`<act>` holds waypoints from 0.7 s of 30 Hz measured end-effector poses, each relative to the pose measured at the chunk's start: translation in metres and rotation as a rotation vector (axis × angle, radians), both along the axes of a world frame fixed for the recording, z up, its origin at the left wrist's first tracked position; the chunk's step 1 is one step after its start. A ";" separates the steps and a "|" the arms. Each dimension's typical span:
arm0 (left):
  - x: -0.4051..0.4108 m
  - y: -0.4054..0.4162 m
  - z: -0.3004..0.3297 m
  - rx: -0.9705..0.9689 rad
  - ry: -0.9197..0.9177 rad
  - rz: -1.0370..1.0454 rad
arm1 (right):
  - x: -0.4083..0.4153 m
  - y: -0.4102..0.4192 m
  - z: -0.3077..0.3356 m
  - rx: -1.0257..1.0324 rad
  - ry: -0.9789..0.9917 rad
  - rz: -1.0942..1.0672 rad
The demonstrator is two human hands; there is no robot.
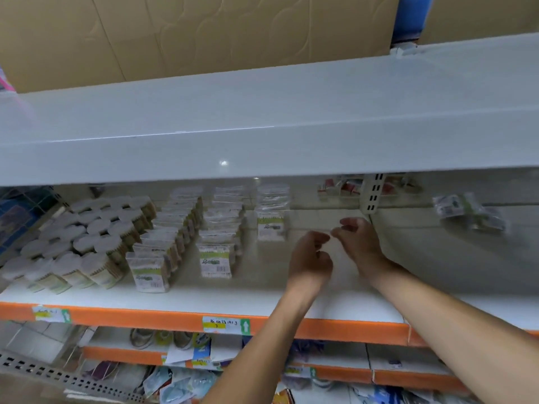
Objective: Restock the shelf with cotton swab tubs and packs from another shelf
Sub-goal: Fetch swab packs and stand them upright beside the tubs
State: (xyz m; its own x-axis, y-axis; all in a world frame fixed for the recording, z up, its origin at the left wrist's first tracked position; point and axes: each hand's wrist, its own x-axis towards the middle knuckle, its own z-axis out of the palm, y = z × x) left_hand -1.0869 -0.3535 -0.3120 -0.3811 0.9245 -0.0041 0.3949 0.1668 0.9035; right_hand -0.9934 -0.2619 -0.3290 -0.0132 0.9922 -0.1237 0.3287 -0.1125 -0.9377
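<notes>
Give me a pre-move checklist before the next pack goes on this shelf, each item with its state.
1. Left hand free: ok, fingers loosely curled, holding nothing.
2. Right hand free: ok, nothing visible in it.
3. Bare space on the white shelf with orange front edge: ok, beneath the hands.
4. Rows of clear cotton swab packs upright: ok.
5. White-lidded round swab tubs grouped at left: ok.
6. Next pack to place: cannot tell, none in hand.

On the shelf point(204, 295), the cotton swab tubs point(84, 243) are packed at the left end. Just right of them run three rows of cotton swab packs point(217, 259), front to back. Right of the rows, both hands reach in over the shelf, left hand point(310, 259) beside right hand point(357, 239), fingertips near each other. A loose pack point(469, 212) lies far right, behind them. The upper shelf point(262, 123) overhangs everything.
</notes>
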 end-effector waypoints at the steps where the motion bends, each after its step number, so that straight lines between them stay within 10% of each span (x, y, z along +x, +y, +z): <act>1: 0.009 0.004 0.000 0.001 0.008 -0.017 | 0.012 0.001 0.001 -0.005 0.012 -0.027; 21: 0.241 0.089 -0.002 0.032 0.018 -0.147 | 0.284 0.047 0.012 0.035 -0.031 -0.200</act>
